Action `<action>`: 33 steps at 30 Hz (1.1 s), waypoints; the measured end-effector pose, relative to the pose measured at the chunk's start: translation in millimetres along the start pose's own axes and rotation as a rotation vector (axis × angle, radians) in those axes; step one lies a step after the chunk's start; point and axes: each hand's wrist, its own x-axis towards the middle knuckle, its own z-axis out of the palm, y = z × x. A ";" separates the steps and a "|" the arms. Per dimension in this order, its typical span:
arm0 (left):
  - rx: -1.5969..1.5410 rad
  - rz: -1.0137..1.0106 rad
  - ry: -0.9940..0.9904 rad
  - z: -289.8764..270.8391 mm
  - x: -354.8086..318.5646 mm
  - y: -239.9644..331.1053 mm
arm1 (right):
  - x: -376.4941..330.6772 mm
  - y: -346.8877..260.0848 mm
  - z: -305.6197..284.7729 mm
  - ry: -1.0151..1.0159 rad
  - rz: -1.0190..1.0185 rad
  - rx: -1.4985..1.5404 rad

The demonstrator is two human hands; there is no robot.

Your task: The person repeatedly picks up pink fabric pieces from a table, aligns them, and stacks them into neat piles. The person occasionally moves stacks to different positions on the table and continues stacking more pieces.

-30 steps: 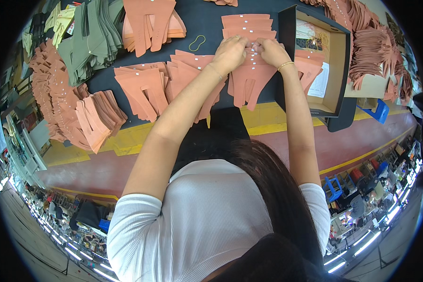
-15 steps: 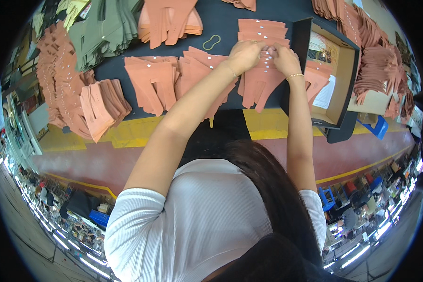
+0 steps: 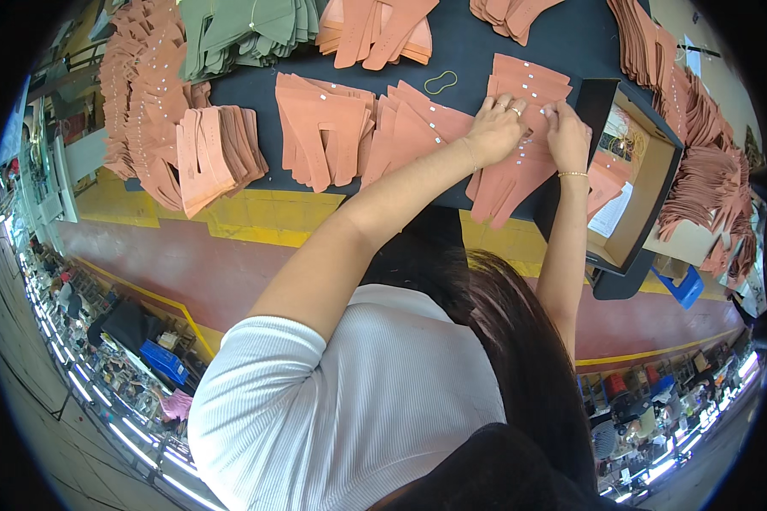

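A fanned stack of salmon-coloured cut pieces, leather-like and each with a small white mark near its top edge, lies in front of me. My left hand rests over its left part, fingers bent and closed, fingertips against the pieces. At the stack's right edge is my right hand, with thumb and fingers drawn together by a white mark. Whatever is between the fingertips of either hand is too small or hidden to make out. Left of the stack lie another salmon bundle and a slotted bundle.
A black-edged open box stands close by my right hand, with papers and rubber bands inside. One loose yellow rubber band lies on the dark table. Green pieces and long salmon rows lie at left, more salmon stacks at right.
The view has shifted, so the table appears farther right and its near part lower. My fingertips, close together before, are now a little apart on the same stack.
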 end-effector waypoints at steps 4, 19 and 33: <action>0.165 0.076 0.087 -4.8 4.6 2.3 | 2.3 -13.3 -21.4 0.250 -0.147 -0.144; 0.021 -0.113 0.368 -109.2 -55.8 -45.8 | -87.6 -87.4 -184.4 0.227 -0.118 0.455; -0.010 -0.999 0.355 -168.5 -220.2 -123.5 | -73.9 -134.1 58.9 -0.044 -0.306 0.438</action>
